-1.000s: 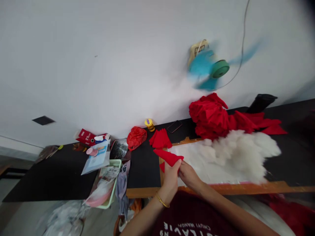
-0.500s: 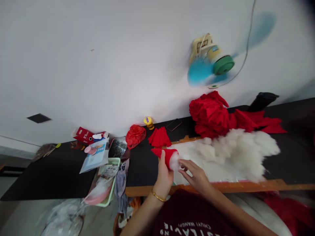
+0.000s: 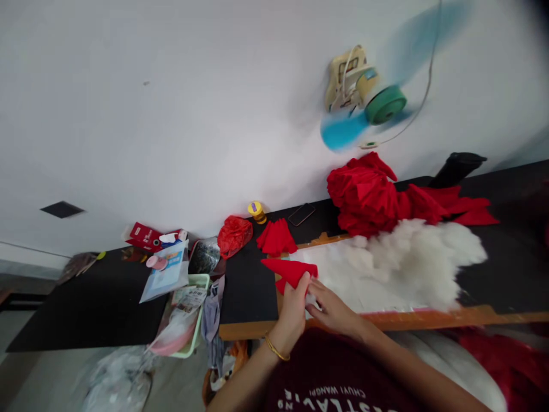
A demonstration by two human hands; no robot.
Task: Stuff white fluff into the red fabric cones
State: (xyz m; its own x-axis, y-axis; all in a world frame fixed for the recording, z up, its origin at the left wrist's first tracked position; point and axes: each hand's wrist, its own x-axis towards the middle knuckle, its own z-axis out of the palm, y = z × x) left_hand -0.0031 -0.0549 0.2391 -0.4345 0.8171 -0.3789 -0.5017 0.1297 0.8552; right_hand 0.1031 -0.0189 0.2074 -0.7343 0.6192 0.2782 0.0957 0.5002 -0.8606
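Observation:
A red cone-shaped cloth piece [image 3: 289,269] points left over the table's front part, gripped near its wide end by my left hand [image 3: 294,306], which wears a gold bracelet. My right hand [image 3: 332,306] is at the open end, its fingers closed around a bit of white stuffing [image 3: 309,298] that shows between the hands. To the right lies a large heap of fluffy white stuffing [image 3: 422,260] on a white sheet [image 3: 343,274]. Behind the cone is a small stack of red cloth pieces [image 3: 277,237].
A big red cloth pile [image 3: 364,197] lies at the back, below a turning wall fan [image 3: 386,105]. A phone [image 3: 302,214], yellow-lidded jar [image 3: 257,212] and red plastic bag [image 3: 234,236] stand along the wall. A green basket [image 3: 201,280] sits left of the table.
My left hand has moved from the cone's side to its open end, and the right hand has come closer. Less white stuffing shows at the opening.

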